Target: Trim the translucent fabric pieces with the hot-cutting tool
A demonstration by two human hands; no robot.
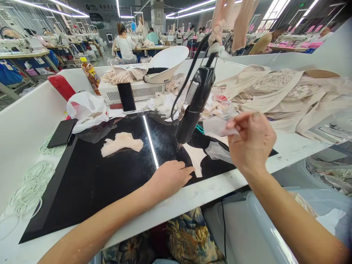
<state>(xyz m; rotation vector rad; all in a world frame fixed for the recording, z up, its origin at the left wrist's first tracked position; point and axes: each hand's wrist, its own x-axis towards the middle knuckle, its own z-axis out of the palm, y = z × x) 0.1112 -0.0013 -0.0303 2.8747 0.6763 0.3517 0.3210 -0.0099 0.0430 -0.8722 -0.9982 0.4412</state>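
Under the tip of a hanging black hand tool (192,106) lies a small beige fabric piece (196,156) on the black mat (110,183). My left hand (172,178) rests low on the mat, thumb and forefinger closed at the left edge of that piece. Raised to the right of the tool, my right hand (251,141) pinches a thin, whitish, see-through sheet (217,126). Another whitish see-through piece (219,151) lies on the mat below it. Farther left sits a stack of beige fabric pieces (122,143).
Two phones (62,132) (126,97), a white plastic bag (86,110) and a bottle (90,75) stand around the mat's left and back. Pale cord coils (30,187) line the left edge. Beige fabric (286,88) heaps up at right. A clear bin (264,216) is below.
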